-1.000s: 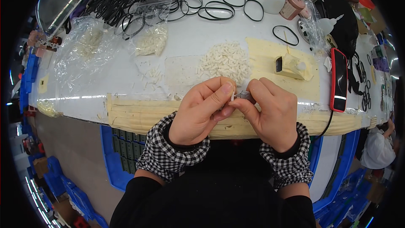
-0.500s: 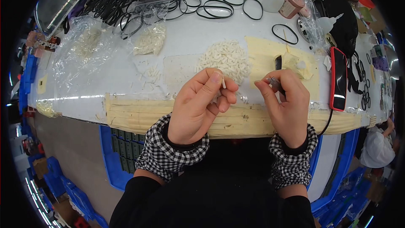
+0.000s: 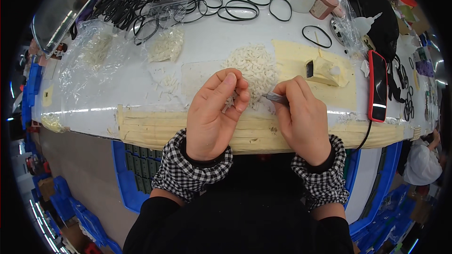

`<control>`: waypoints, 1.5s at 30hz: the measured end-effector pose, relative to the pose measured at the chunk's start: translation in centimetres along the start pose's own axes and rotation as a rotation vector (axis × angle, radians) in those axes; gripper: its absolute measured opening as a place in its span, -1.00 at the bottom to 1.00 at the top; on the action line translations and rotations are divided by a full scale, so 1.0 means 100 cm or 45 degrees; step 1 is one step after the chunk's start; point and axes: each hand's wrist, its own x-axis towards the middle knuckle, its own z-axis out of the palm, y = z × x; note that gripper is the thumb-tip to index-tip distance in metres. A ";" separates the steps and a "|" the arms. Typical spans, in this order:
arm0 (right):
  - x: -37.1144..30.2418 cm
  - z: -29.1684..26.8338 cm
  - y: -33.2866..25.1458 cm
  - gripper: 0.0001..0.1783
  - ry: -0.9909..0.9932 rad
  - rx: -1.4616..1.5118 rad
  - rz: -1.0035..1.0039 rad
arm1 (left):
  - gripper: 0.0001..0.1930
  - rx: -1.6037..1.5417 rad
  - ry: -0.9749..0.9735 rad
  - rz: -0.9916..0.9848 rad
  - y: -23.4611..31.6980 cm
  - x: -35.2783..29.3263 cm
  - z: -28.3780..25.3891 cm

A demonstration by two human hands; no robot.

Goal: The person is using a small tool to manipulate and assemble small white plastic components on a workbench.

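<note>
Low over the table, my left hand [image 3: 214,117] is closed, palm turned up, with thumb and forefinger pressed together. Whatever lies between those fingertips is too small or hidden to tell. To its right, my right hand [image 3: 303,117] grips a small grey blade-like metal tool [image 3: 274,97], its tip pointing left. Just beyond both hands lies a pile of small white pieces [image 3: 254,63], and the tool's tip is over its near right side. A few more loose white pieces [image 3: 168,83] are scattered left of the pile.
Clear bags of white pieces [image 3: 166,46] lie to the left. Black bands [image 3: 240,10] cover the far side. A yellow-taped block [image 3: 325,71] and a red-cased phone [image 3: 377,87] are to the right. Yellow tape [image 3: 155,124] covers the front edge; blue bins [image 3: 125,178] are below.
My right hand has moved left and turned, bringing the grey tool near my left hand. A white piece that showed in my left fingertips is no longer visible there.
</note>
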 end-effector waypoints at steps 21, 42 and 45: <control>0.007 -0.010 -0.010 -0.63 0.114 0.020 -0.223 | -0.84 0.183 -0.209 -0.290 0.004 -0.003 0.002; 0.005 -0.005 -0.009 -0.58 0.138 -0.176 -0.220 | -0.89 0.064 -0.284 -0.321 0.003 -0.002 0.000; 0.004 -0.006 -0.010 -0.58 0.125 -0.162 -0.227 | -0.88 0.067 -0.277 -0.309 0.003 -0.002 0.001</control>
